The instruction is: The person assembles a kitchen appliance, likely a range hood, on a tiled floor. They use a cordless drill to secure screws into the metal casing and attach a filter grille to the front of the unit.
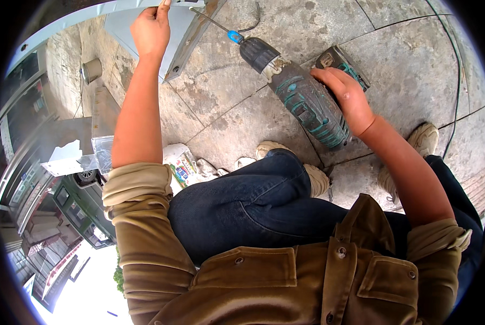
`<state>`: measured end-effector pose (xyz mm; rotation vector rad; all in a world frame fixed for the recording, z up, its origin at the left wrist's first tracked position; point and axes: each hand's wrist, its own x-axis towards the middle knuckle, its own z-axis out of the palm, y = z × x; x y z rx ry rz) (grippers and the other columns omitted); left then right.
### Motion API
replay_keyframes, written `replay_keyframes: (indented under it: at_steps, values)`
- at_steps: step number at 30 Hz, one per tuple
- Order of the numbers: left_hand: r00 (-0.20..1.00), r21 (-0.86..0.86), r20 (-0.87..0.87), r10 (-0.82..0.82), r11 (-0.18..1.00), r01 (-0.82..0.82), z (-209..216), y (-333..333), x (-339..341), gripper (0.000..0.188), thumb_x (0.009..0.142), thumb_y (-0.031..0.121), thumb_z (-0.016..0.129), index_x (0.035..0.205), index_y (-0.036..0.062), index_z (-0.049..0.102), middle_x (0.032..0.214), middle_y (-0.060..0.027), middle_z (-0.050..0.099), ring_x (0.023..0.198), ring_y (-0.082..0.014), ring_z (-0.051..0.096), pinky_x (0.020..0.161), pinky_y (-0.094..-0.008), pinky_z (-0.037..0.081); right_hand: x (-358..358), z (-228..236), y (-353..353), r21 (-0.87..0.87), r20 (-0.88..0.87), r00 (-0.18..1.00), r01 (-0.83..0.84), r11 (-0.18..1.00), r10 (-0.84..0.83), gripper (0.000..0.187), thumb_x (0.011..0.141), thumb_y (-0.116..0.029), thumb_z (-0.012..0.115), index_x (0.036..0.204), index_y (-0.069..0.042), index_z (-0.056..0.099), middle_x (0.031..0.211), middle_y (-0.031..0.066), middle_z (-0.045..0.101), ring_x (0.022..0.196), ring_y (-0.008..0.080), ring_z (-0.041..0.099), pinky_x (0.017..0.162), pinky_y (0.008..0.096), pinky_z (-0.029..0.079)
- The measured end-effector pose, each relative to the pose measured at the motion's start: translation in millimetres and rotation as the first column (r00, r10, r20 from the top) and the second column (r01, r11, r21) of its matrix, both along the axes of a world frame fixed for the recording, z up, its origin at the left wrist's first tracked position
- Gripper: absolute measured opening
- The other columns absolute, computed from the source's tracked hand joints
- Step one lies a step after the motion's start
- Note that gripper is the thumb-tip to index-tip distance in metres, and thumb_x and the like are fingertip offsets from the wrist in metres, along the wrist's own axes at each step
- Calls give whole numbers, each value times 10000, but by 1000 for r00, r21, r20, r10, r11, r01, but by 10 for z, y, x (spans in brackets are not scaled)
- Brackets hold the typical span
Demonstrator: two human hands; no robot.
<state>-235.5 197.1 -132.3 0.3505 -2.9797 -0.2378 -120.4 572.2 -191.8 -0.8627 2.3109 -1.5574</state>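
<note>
My right hand is wrapped round the grip of a worn black and teal cordless drill. The grip itself is mostly hidden, and its battery end shows beyond my fingers. From the chuck a long thin driver bit with a blue collar points up and left, its tip by the metal frame. At the top edge my left hand is closed in a pinch against the pale metal frame. What its fingertips hold, if anything, I cannot make out. A grey metal panel hangs beside that hand.
Stained concrete paving lies beneath. A black cable runs along the right side. A printed white bag and gloves lie by my knee. Left are a cardboard box, a small round container and a green vehicle.
</note>
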Motion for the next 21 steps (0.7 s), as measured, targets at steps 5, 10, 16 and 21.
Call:
replay_keyframes:
  at_steps: [5,10,16,21]
  values:
    - [992,17,-102,-68,997,70,-25,128,18,475,863,444,571,777,-17,648,631,-163,592,586,-303,550,612,-374,455,-30,-25,54,-3,3,1000,7,1000,-7,374,729,-58,556,1102,-52,535,928,150,586,880,350,561,761,387,463]
    - [989,-48,-116,-87,996,82,-8,114,24,457,866,430,575,788,-14,648,636,-150,598,593,-298,546,612,-355,459,-84,-1,88,-23,36,999,-6,1000,6,362,737,-43,537,1099,-55,538,935,151,589,883,346,562,759,385,462]
    - [999,-105,-17,-48,993,46,0,67,-57,465,860,486,533,867,48,688,778,-159,646,757,-315,597,717,-359,458,-113,-57,107,-18,35,999,21,1000,-20,359,756,-46,509,1114,-56,538,939,151,590,881,349,561,756,380,461]
    - [1000,-87,19,9,996,-8,1,40,-48,455,859,505,526,931,94,709,849,-152,666,814,-316,616,768,-359,454,-115,-100,60,-18,18,999,30,999,-30,355,772,-47,489,1123,-61,538,942,154,589,893,349,559,764,376,458]
